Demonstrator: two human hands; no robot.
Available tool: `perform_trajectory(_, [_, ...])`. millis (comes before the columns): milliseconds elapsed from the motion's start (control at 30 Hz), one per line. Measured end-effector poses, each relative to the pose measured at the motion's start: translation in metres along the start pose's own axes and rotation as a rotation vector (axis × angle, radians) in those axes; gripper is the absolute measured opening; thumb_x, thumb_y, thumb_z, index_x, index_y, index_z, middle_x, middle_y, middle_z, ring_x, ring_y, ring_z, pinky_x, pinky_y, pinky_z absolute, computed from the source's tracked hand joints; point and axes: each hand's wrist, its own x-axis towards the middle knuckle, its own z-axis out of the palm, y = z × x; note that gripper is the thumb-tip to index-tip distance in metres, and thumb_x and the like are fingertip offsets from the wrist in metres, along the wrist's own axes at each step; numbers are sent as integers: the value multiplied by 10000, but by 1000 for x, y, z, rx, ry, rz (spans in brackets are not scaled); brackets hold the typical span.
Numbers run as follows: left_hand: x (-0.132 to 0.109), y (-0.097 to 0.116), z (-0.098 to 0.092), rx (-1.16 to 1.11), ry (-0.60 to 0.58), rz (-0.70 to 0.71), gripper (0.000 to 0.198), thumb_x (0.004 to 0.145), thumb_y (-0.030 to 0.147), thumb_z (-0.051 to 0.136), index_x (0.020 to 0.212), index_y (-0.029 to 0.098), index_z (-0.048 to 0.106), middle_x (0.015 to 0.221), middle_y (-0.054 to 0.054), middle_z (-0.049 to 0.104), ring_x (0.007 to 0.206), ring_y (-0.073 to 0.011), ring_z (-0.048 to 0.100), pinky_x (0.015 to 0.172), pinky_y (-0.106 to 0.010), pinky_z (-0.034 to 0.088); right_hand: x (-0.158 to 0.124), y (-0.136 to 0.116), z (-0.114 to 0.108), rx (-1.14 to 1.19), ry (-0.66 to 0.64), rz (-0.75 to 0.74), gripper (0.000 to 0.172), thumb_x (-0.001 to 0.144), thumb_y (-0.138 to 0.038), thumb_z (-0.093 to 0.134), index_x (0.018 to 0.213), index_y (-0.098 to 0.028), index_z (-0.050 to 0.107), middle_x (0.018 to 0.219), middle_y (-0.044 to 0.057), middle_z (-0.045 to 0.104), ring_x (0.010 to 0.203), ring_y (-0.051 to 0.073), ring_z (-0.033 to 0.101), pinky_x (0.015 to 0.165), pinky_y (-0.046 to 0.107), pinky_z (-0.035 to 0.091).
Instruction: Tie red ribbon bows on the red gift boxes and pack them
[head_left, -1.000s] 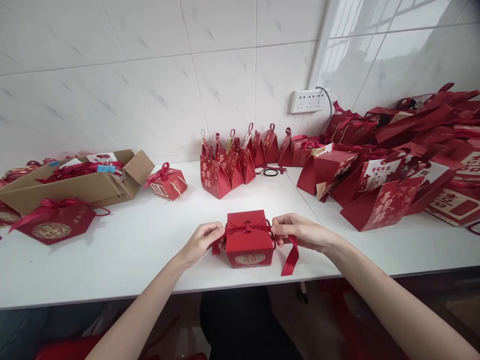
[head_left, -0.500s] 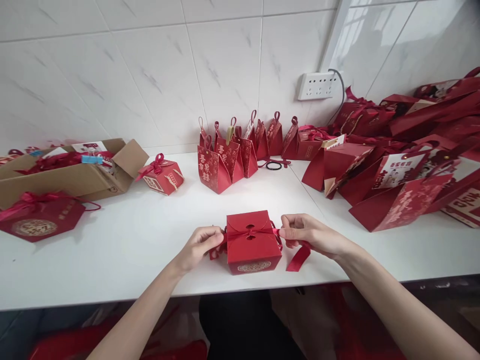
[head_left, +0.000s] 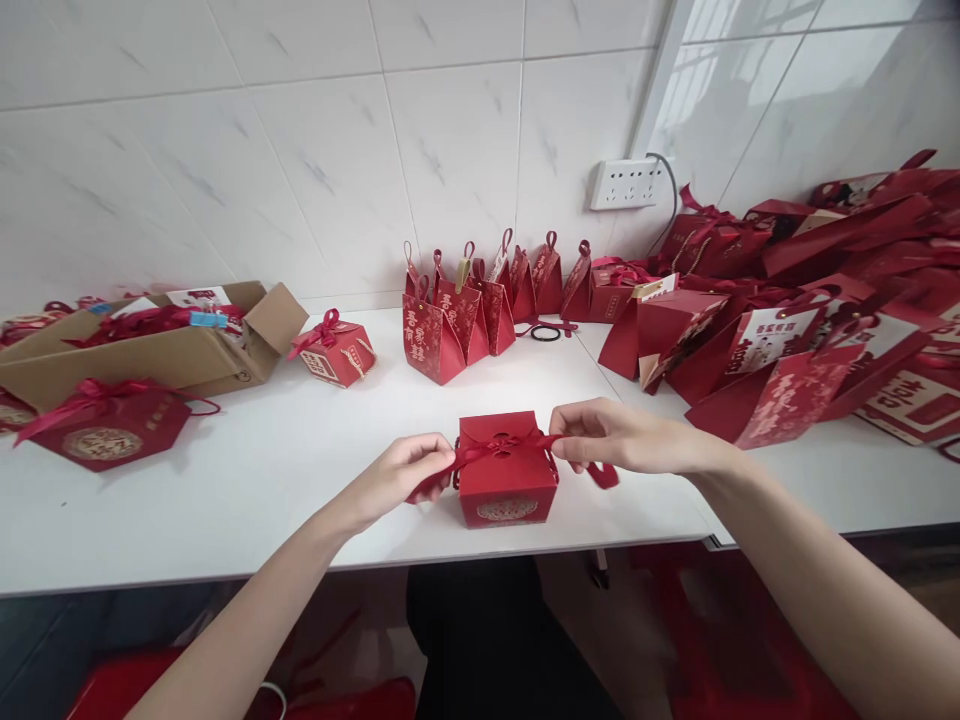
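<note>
A red gift box with a round gold emblem on its front sits near the table's front edge. Across its lid runs a red ribbon, crossed or knotted at the middle over the small cut-outs. My left hand pinches one ribbon end at the box's left side. On the right, my right hand pinches the other end just above the lid's edge, and a loose tail hangs below those fingers. Dark red cords show at both sides of the box, partly hidden by the hands.
On the white table, an open cardboard carton and two ribboned boxes stand left. Several small red bags line the wall by a black ring. Red packages pile up right, below a power strip.
Both ribbon ends have been pulled outward and raised a little, so the ribbon stretches above the lid. The view has shifted slightly.
</note>
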Motion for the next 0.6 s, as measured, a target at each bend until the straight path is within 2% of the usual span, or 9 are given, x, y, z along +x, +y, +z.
perform_trajectory(100, [-4,10,2,24,41,-16,311,839,453,515,709,177,455,528,62,383,464,-57,279,442,-199,179,1,-8,6,67,24,-60,317,804,-462,595,701,-174,511,661,13,600,559,119,539,528,258,387])
perform_trajectory(200, [-4,20,7,62,80,7,321,813,467,539,702,176,461,529,70,313,462,-57,243,431,-202,152,6,-10,14,115,79,-144,291,809,-431,593,695,-171,531,639,3,584,571,118,527,565,265,390])
perform_trajectory(300, [-1,26,11,150,120,27,309,802,465,543,711,172,500,532,66,308,465,-62,263,428,-203,167,10,-9,22,163,192,-227,225,799,-372,604,709,-169,564,681,1,597,640,121,530,623,263,394])
perform_trajectory(433, [1,32,15,228,137,67,276,812,438,514,708,183,495,517,62,350,453,-67,292,421,-197,201,14,-9,31,228,309,-234,188,737,-354,642,736,-169,606,817,31,637,765,158,578,732,294,424])
perform_trajectory(533, [-2,35,18,261,125,96,271,815,425,500,689,187,470,527,52,411,458,-77,348,418,-195,250,16,-10,35,259,320,-242,210,712,-363,659,683,-163,606,997,67,641,889,189,596,797,306,432])
perform_trajectory(600, [-3,37,18,276,127,106,271,815,423,494,682,190,458,530,50,426,456,-80,362,421,-201,271,19,-9,37,262,326,-259,216,732,-375,645,698,-166,606,960,61,652,863,178,602,779,304,443])
